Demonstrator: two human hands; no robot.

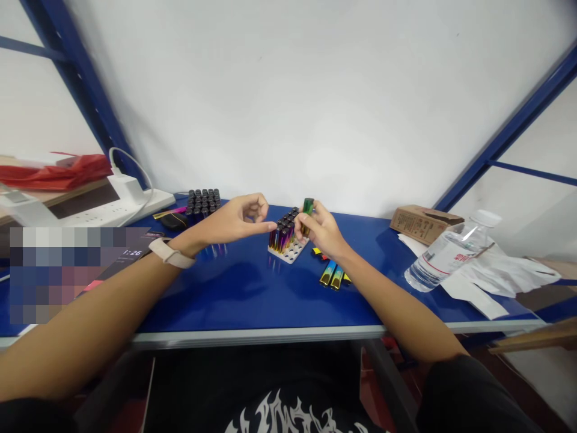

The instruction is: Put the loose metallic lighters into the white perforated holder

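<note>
My right hand point(321, 225) grips a shiny green tube point(308, 206), held upright over the right side of a white holed tray point(288, 258). Several dark-topped tubes point(282, 234) with purple and gold sides stand in the tray's left and back part; holes show at its front right. To the left of the tray, my left hand point(246, 216) is raised with its fingers curled and thumb stretched apart, holding nothing. Flat blue and yellow pieces point(332, 275) lie on the blue table point(252, 300), near my right forearm.
Another group of dark tubes point(202, 203) stands at the back left, beside a black pouch point(174, 221). A power strip point(106, 213) with plugs is farther left. At right are a water bottle point(446, 255), a cardboard box point(421, 222) and a white plastic bag point(514, 267).
</note>
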